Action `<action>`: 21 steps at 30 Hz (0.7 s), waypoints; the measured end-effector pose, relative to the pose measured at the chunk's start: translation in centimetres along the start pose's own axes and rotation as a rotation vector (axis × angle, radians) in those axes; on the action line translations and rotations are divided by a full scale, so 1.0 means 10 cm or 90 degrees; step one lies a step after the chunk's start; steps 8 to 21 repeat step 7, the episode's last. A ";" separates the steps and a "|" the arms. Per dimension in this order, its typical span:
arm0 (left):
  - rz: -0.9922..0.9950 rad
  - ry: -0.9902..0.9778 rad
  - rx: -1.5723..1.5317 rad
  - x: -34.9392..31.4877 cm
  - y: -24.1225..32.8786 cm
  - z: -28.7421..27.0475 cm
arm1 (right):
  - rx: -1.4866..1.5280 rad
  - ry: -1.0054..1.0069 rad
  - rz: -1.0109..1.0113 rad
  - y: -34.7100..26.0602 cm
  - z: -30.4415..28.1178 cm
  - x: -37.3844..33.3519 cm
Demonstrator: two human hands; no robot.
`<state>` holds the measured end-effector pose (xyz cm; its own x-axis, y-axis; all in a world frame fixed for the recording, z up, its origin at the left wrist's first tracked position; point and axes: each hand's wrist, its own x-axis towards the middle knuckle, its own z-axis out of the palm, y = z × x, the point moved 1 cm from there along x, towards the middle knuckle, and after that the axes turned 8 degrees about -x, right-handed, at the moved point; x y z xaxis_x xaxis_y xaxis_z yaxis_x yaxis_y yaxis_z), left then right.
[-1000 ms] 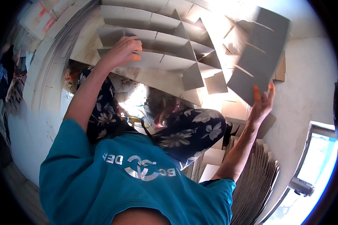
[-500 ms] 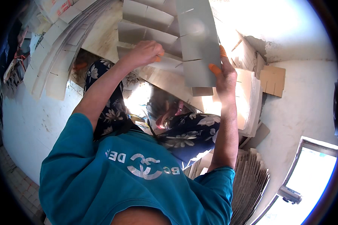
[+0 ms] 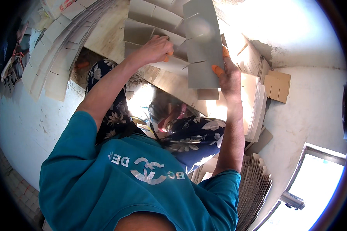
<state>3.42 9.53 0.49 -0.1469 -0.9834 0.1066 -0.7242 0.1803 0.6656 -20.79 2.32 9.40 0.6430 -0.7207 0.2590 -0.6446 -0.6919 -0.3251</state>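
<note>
My right hand (image 3: 230,77), with orange finger covers on thumb and finger, grips the right edge of a long grey cardboard strip (image 3: 204,46) that has slots cut into it. The strip stands tilted against the right side of a cardboard partition grid (image 3: 137,30) made of several slotted strips set in rows. My left hand (image 3: 158,50) is closed over the near rows of that grid, an orange cover showing on a digit. Its fingertips are partly hidden, so what they pinch is unclear.
The grid rests on a wooden board (image 3: 106,32). Long slotted strips (image 3: 52,63) lie fanned at the left. Stacked cardboard sheets (image 3: 252,104) stand at the right, near a brown slotted piece (image 3: 277,85) by the wall. A dense cardboard stack (image 3: 254,188) sits lower right.
My left hand has moved slightly right and now reaches over the near rows of the grid. My right hand and its strip have shifted only a little.
</note>
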 end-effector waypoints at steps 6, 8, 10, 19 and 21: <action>-0.002 -0.073 0.020 0.10 -0.07 0.00 | 0.231 0.024 0.065 0.08 0.13 0.03; 0.006 -0.058 0.003 0.10 -0.14 0.06 | 0.230 0.024 0.062 0.07 0.12 0.06; 0.006 -0.058 0.003 0.10 -0.14 0.06 | 0.230 0.024 0.062 0.07 0.12 0.06; 0.006 -0.058 0.003 0.10 -0.14 0.06 | 0.230 0.024 0.062 0.07 0.12 0.06; 0.006 -0.058 0.003 0.10 -0.14 0.06 | 0.230 0.024 0.062 0.07 0.12 0.06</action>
